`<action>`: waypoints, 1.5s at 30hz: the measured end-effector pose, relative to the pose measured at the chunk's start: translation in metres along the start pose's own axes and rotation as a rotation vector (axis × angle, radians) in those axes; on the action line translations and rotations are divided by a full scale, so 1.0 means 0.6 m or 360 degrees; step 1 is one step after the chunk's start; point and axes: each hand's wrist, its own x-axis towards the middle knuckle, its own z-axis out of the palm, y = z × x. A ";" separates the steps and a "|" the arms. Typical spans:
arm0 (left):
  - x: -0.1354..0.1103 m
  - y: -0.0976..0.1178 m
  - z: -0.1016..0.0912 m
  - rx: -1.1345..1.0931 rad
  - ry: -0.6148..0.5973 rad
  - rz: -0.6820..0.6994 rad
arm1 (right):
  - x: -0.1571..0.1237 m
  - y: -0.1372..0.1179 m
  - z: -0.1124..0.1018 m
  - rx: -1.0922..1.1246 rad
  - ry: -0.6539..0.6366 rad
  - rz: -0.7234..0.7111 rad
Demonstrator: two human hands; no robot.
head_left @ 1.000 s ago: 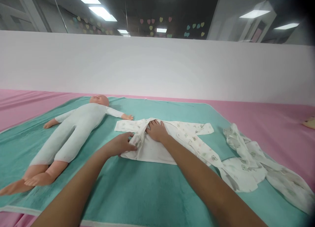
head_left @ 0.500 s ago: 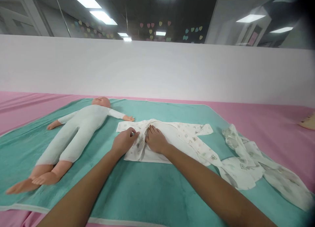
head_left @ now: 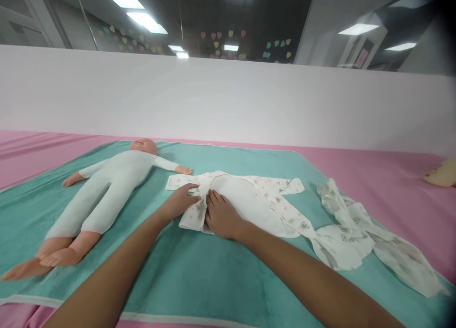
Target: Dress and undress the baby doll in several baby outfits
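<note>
A white baby shirt [head_left: 245, 197] with small printed figures lies spread with its front open, showing the plain inside. My left hand [head_left: 181, 201] is at the shirt's left front panel, its thumb and fingers apart and touching the cloth. At that panel's inner edge, my right hand [head_left: 223, 215] has its fingers closed on the fabric; its thumb is mostly hidden. To the left, a baby doll [head_left: 117, 176] in a pale bodysuit lies on its back, one hand close to the shirt's left sleeve.
A green blanket [head_left: 213, 280] with a white border lies on a pink sheet [head_left: 374, 176]. Crumpled printed baby clothing [head_left: 359, 238] rests to the right. Behind stands a low white wall [head_left: 221, 100] with glass above it. A beige object [head_left: 441, 173] shows at the far right.
My right hand has come slightly down and nearer, drawing the panel's edge with it. My left hand's fingers have loosened and spread. The camera view has shifted a little.
</note>
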 end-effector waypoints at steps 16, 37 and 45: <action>0.007 -0.012 0.015 -0.0090 0.0217 0.0003 | -0.043 -0.002 -0.051 0.0335 -0.0210 -0.0296; 0.007 -0.022 0.016 -0.0046 0.0173 -0.0106 | 0.002 0.190 -0.036 -0.0129 -0.0170 0.0770; 0.006 -0.021 0.018 0.0113 0.0258 -0.0047 | -0.020 0.186 -0.035 -0.0298 0.0085 0.0718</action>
